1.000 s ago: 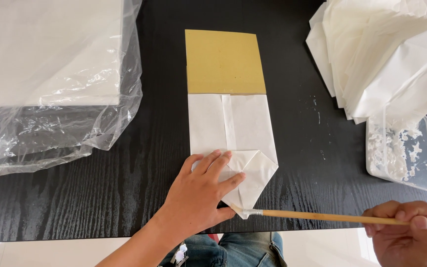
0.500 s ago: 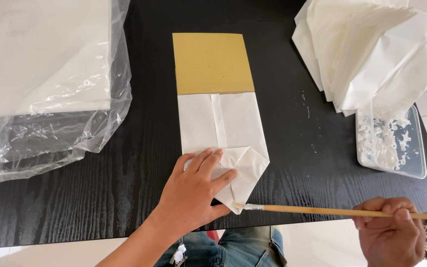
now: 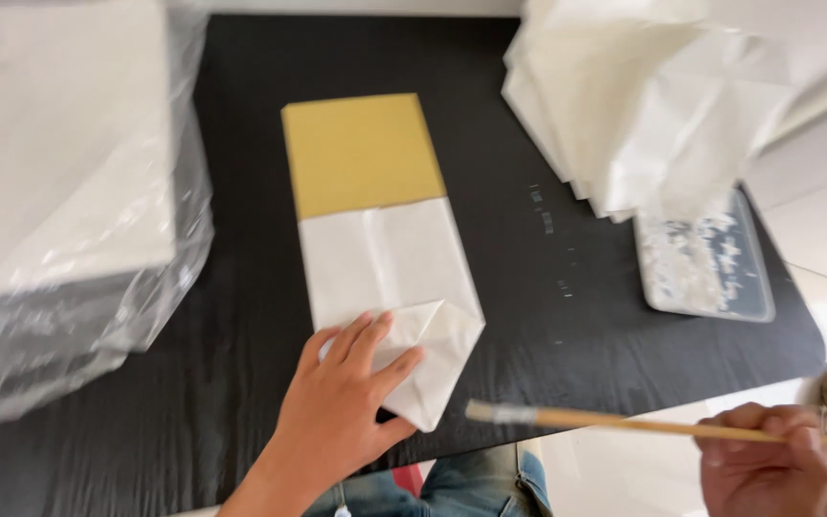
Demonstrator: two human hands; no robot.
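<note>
Black table (image 3: pixel 241 316), one bag (image 3: pixel 390 278), one brush (image 3: pixel 624 421)

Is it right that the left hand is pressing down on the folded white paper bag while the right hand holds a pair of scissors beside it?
Not quite. The right hand holds a wooden-handled brush, not scissors, as the head view shows. The rest stands: the left hand presses down on the folded white paper bag, and the brush tip is beside its folded end.

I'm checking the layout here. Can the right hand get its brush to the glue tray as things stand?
Probably yes. The right hand holds the brush just below the tray, with bare table between. The stacked white paper overlaps only the tray's far edge.
</note>
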